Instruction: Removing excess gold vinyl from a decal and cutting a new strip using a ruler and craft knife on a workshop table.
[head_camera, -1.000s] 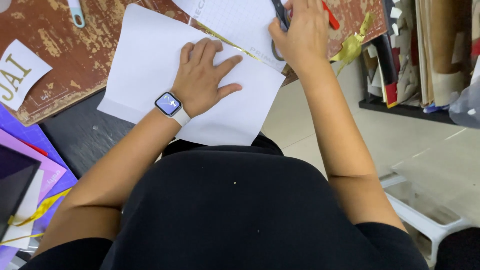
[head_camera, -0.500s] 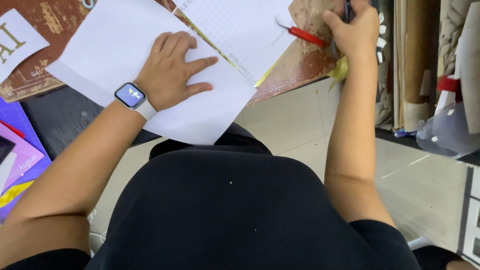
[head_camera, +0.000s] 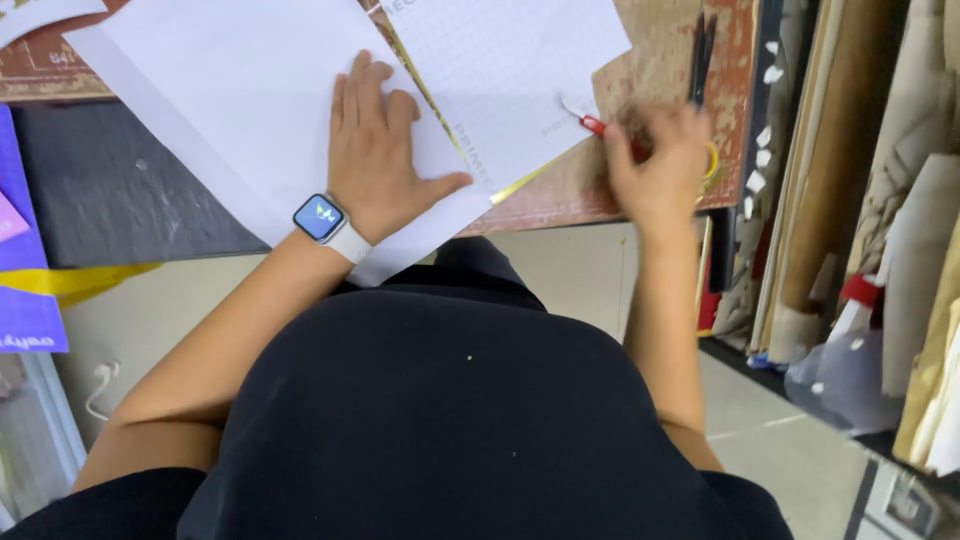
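My left hand (head_camera: 385, 150) lies flat, palm down, on a large white sheet of paper (head_camera: 230, 90) that hangs over the desk's front edge. A smartwatch (head_camera: 322, 218) with a white strap is on that wrist. My right hand (head_camera: 660, 165) is blurred. It rests over the handle end of a red-handled cutting tool (head_camera: 593, 124) whose metal tip points left onto a white gridded sheet (head_camera: 500, 70). Whether its fingers grip the tool is unclear. A thin black tool (head_camera: 700, 50) lies on the desk just beyond that hand.
The worn reddish-brown desk top (head_camera: 655, 60) ends close to my body. A dark panel (head_camera: 110, 190) and purple and yellow sheets (head_camera: 25, 290) lie at the left. Cardboard rolls and boards (head_camera: 830, 200) stand at the right, with a plastic bottle (head_camera: 845, 370) below them.
My right hand has come down and left from the black tool, which now lies on the desk, to the red-handled tool. My left hand stays flat on the white sheet.
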